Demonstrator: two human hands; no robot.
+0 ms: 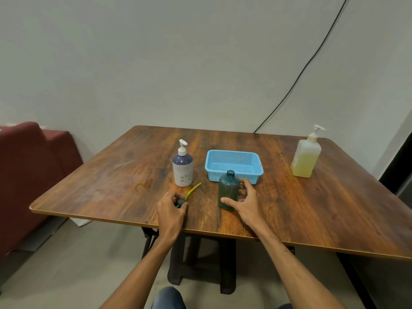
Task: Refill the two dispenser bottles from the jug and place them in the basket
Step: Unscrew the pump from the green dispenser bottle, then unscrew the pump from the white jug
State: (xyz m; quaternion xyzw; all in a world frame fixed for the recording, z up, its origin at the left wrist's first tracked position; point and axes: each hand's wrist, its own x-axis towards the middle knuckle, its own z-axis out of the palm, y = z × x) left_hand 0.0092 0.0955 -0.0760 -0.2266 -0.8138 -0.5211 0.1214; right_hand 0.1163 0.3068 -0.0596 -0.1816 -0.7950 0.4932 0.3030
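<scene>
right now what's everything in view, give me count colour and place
green bottle: 1, dark green, neck open, upright just in front of the basket
pump head: 1, dark cap with yellow tube, lying on the table left of the green bottle
dispenser bottle: 1, purple over white, white pump on, left of the basket
basket: 1, light blue, middle of the table
jug: 1, pale with yellow liquid, white pump, far right of the table
table: 1, brown wood, under everything
cable: 1, black, down the wall behind the table
sofa: 1, dark red, far left
left hand: 1, holds the pump head's cap
right hand: 1, thumb and fingers round the green bottle
</scene>
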